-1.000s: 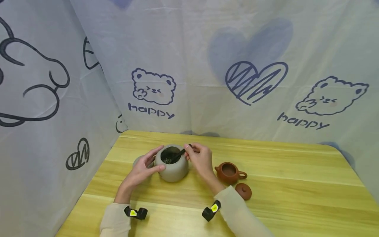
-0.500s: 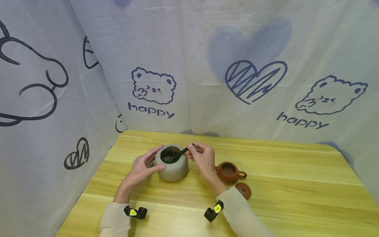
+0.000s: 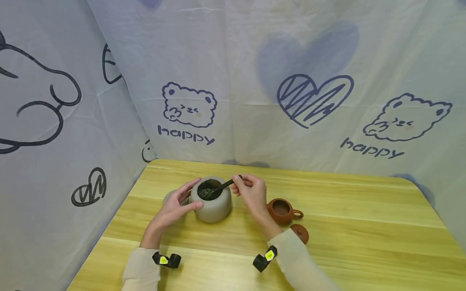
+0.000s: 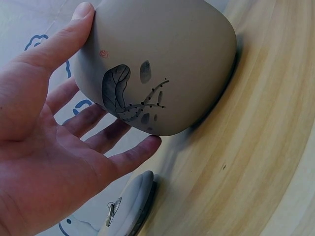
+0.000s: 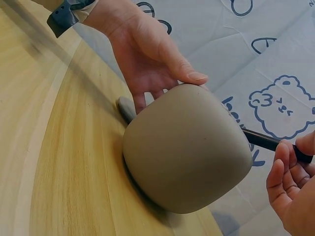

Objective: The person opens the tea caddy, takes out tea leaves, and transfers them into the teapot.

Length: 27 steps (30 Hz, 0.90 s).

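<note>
A round grey tea jar (image 3: 212,210) stands on the table, dark dried leaves (image 3: 206,194) showing in its wide mouth. My left hand (image 3: 174,208) grips its left side, thumb near the rim and fingers spread round the far side. The left wrist view shows a lotus painting on the jar (image 4: 162,64). Between thumb and fingers my right hand (image 3: 251,193) pinches the black handle of a tea scoop (image 3: 226,184). The scoop slants down into the jar's mouth, its lower end among the leaves. In the right wrist view the jar wall hides that end.
Right of the jar sits a brown clay teapot (image 3: 281,211) without its lid, close beside my right wrist. Its lid (image 3: 300,233) lies in front, partly covered by the sleeve. The jar's grey lid (image 4: 130,204) lies left of the jar, behind my left hand. A printed cloth (image 3: 255,133) hangs behind the table.
My right hand has moved slightly right and drawn the scoop's handle further out of the jar, at a flatter slant. More leaves show in the mouth. My left hand and the jar stay put.
</note>
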Tool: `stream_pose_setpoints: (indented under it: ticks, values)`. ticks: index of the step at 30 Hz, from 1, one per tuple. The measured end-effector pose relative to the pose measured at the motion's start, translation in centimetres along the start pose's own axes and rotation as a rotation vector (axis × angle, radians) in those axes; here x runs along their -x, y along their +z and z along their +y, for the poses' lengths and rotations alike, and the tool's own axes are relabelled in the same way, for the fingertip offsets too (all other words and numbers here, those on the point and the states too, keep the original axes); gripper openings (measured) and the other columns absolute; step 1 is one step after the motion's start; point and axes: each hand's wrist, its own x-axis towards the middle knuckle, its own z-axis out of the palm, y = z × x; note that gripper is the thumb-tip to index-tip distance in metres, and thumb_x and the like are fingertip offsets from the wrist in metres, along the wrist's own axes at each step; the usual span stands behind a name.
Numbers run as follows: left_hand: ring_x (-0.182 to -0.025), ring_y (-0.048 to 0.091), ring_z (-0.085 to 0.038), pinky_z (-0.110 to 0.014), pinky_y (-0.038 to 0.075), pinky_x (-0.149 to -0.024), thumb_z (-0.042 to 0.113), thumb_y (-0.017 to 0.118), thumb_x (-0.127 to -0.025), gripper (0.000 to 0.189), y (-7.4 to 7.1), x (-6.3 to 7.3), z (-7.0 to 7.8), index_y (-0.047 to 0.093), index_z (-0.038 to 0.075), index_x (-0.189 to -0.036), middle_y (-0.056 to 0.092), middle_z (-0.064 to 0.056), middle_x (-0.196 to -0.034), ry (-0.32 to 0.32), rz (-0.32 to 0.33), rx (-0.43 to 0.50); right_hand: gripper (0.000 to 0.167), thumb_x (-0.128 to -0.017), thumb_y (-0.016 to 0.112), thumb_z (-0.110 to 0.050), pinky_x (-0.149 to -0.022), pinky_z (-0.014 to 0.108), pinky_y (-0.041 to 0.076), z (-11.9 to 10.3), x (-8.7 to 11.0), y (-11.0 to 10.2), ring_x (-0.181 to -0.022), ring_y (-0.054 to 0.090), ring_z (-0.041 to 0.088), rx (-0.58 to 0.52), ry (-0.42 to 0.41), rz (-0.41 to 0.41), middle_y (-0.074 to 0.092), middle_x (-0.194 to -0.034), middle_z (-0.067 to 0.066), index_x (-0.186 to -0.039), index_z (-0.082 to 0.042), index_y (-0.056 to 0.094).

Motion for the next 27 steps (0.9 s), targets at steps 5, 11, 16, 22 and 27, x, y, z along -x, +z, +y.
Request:
stream_pose_setpoints:
  ticks: [5,11,16,22,27]
  values:
    - [-0.151,0.031,-0.031,-0.041,0.026,-0.123,0.013,0.078,-0.093,0.074,0.0,0.0,0.1,0.042,0.016,-0.158,0.037,-0.009,-0.163,-0.001,-0.005,0.009,0.024,-0.099,0.070,-0.014,-0.055,0.021,0.056,-0.3,0.0,-0.3,-0.061,0.065,0.017,-0.017,0.002,0.009,0.071,-0.083,0.030,-0.100,0.009,0.075]
    - [-0.151,0.031,-0.031,-0.042,0.026,-0.123,0.013,0.078,-0.093,0.075,0.0,0.0,0.2,0.041,0.015,-0.158,0.037,-0.008,-0.163,-0.007,-0.006,0.016,0.022,-0.099,0.071,-0.014,-0.055,0.021,0.056,-0.8,-0.1,-0.7,-0.059,0.064,0.013,-0.022,-0.007,0.024,0.072,-0.078,0.023,-0.097,0.008,0.075]
    - [-0.151,0.032,-0.031,-0.040,0.026,-0.123,0.014,0.078,-0.093,0.075,0.0,0.0,0.1,0.041,0.015,-0.158,0.037,-0.009,-0.163,-0.002,-0.002,0.000,0.022,-0.099,0.071,-0.015,-0.055,0.022,0.057,-1.1,-0.2,-1.1,-0.059,0.065,0.013,-0.026,-0.023,0.027,0.071,-0.077,0.023,-0.095,0.006,0.075]
    - [-0.151,0.031,-0.030,-0.037,0.027,-0.122,0.014,0.078,-0.093,0.075,-0.1,-0.1,0.1,0.041,0.016,-0.158,0.037,-0.008,-0.163,-0.003,0.000,0.003,0.024,-0.100,0.070,-0.017,-0.057,0.026,0.059,-1.6,-0.2,-1.9,-0.062,0.068,0.019,-0.006,-0.039,0.020,0.072,-0.080,0.025,-0.098,0.006,0.075]
    - [-0.151,0.031,-0.031,-0.039,0.027,-0.123,0.013,0.078,-0.093,0.075,-0.1,-0.1,0.2,0.042,0.016,-0.158,0.036,-0.008,-0.163,-0.010,-0.001,0.009,0.023,-0.100,0.069,-0.016,-0.057,0.025,0.059,-2.0,-0.1,-2.8,-0.061,0.067,0.017,-0.005,-0.055,0.024,0.072,-0.081,0.026,-0.098,0.007,0.075]
